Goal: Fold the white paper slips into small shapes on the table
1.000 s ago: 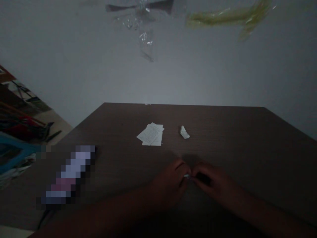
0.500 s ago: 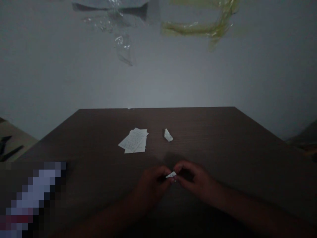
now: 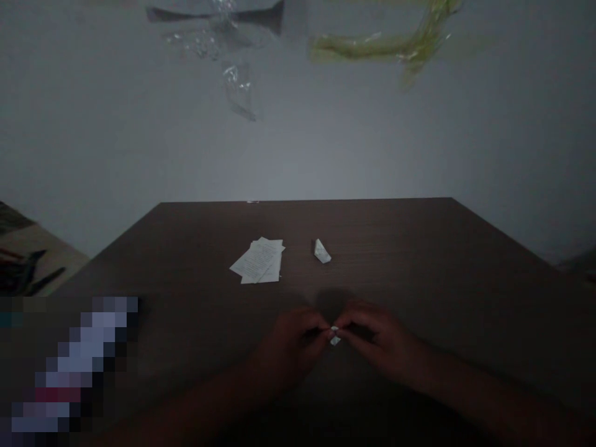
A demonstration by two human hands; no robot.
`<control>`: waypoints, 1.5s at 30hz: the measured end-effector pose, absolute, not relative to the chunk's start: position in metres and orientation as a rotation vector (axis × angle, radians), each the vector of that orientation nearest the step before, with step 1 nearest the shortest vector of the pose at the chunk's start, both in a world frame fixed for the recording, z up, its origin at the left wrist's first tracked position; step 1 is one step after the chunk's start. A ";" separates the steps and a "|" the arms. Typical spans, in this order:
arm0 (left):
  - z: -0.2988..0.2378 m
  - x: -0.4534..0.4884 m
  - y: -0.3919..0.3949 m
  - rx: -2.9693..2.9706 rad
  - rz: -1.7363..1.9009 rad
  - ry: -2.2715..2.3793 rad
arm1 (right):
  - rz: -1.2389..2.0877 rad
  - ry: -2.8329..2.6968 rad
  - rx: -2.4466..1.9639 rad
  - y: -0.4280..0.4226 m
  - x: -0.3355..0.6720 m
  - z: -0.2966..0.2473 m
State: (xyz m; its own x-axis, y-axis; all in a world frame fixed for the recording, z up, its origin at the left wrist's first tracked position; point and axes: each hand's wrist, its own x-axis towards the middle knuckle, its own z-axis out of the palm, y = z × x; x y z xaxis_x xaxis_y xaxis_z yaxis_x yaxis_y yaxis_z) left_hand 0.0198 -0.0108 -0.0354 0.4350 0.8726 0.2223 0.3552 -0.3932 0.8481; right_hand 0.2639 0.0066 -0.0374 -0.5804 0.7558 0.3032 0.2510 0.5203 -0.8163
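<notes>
The light is dim. My left hand (image 3: 298, 341) and my right hand (image 3: 377, 338) meet near the front middle of a dark wooden table (image 3: 442, 273). Both pinch a small white folded piece of paper (image 3: 334, 335) between their fingertips, just above the tabletop. Farther back lies a small stack of white printed paper slips (image 3: 259, 261). To its right sits one folded white paper piece (image 3: 322, 251). Most of the pinched paper is hidden by my fingers.
A blurred-out object (image 3: 74, 366) lies on the table at the front left. Strips of clear and yellowish tape (image 3: 382, 43) hang on the pale wall behind. Dark clutter (image 3: 23, 270) shows at the far left, beyond the table edge.
My view has shifted slightly. My fingers have worked the small paper; it now shows lower and more tucked between both fingertips than half a second ago.
</notes>
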 end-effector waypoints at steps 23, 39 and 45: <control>-0.034 0.018 -0.011 2.063 0.962 0.975 | 0.842 -2.134 -0.677 0.013 0.263 -0.037; -0.012 0.011 -0.005 1.811 0.962 1.271 | 1.095 -1.837 -0.929 0.017 0.264 -0.040; -0.008 0.003 -0.004 1.784 1.012 1.260 | 1.180 -1.777 -1.050 0.020 0.267 -0.041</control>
State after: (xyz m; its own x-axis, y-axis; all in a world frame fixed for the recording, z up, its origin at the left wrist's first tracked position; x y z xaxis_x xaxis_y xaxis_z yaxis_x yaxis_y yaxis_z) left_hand 0.0029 -0.0041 -0.0085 0.2149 0.9576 0.1920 0.3942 -0.2649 0.8800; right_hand 0.2667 0.0203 -0.0409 -0.3858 0.9119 0.1401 0.2247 0.2402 -0.9444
